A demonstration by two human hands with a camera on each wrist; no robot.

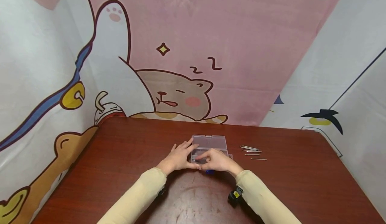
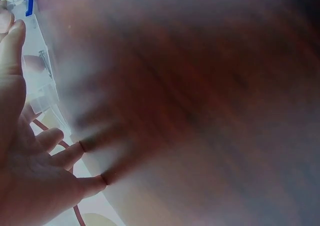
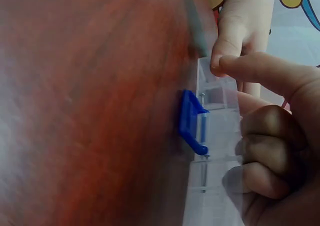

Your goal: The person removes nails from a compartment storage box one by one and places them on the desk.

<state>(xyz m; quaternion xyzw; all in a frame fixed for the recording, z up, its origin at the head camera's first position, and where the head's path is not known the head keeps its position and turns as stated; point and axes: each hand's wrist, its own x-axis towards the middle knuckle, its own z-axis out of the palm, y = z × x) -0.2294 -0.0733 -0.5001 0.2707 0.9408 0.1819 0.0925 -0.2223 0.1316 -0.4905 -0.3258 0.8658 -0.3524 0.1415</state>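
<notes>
A clear plastic box (image 1: 223, 153) with compartments sits on the table, its lid (image 1: 209, 141) raised at the back. My left hand (image 1: 178, 156) holds the box's left end, thumb at the front wall and index finger towards the hinge side. My right hand (image 1: 218, 160) is over the box, its index finger reaching down into the left compartment and its thumb near the left thumb. Other fingers of that hand are curled, and whether it pinches anything is hidden. Thin metal pieces (image 2: 45, 63) show through the box wall. A blue latch (image 3: 190, 121) hangs on the front.
Several thin metal nails (image 1: 250, 149) lie loose on the brown table (image 1: 295, 170) to the right of the box. Behind the table hangs a cloth (image 1: 241, 49) with cartoon animals. Dark wrist cameras (image 1: 235, 196) are strapped to the forearms.
</notes>
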